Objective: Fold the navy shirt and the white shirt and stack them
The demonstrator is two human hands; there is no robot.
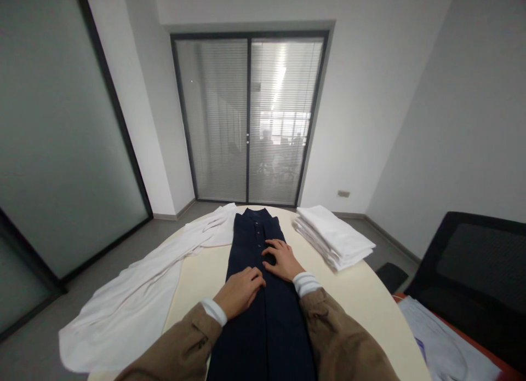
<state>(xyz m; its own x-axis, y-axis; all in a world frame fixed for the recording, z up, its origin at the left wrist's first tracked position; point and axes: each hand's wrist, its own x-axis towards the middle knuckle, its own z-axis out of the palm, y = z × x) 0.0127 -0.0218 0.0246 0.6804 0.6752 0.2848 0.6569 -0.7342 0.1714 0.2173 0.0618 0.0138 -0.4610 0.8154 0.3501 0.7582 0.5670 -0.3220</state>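
Observation:
A dark blue shirt lies lengthwise down the middle of the round table, its collar at the far end and a row of small buttons along the upper front. My left hand is closed at the shirt's front strip, with bent fingertips against the cloth; the exact pinch is hard to see. Slightly farther up and to the right, my right hand rests on the shirt just below the buttons. Its fingers are curved and apart, with no fold visibly gripped. My forearms cover parts of the shirt's lower sides.
A long white garment spreads along the left of the cream table, hanging over its edge. Folded white cloths are stacked at the far right. A black mesh chair and papers are beyond the right edge.

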